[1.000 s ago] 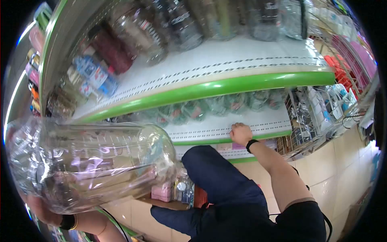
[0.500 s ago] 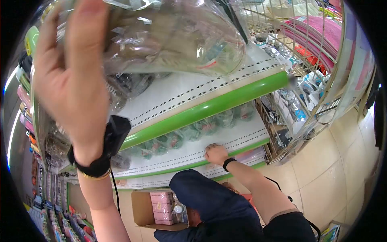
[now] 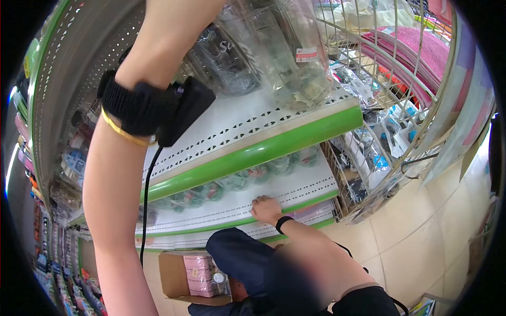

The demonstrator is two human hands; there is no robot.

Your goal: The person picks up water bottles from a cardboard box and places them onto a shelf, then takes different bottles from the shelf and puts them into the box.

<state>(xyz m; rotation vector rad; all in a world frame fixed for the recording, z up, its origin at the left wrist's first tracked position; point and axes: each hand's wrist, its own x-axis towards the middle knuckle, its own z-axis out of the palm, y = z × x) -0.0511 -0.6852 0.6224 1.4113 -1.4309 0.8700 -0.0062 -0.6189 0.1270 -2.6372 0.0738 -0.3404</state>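
Bottle (image 3: 292, 66) in clear wrap stands at the front right end of the upper shelf (image 3: 216, 118), about four o'clock from your left hand (image 3: 182, 10), its long axis near upright, top tipped toward eleven in view. Your left hand is the nearer one, but its fingers run out of sight — you cannot tell what they grip. Your right hand (image 3: 266, 208) lies at six o'clock, bent fingers on the lower shelf (image 3: 237, 215); nothing shows in it, and how far it closes is unclear. The wrap looks thin, glossy and creased over a rounded body. At nine o'clock sits a dark, smooth-walled bottle (image 3: 224, 55) — at three, a wire rack (image 3: 377, 31); at seven, a cardboard box (image 3: 171, 276).
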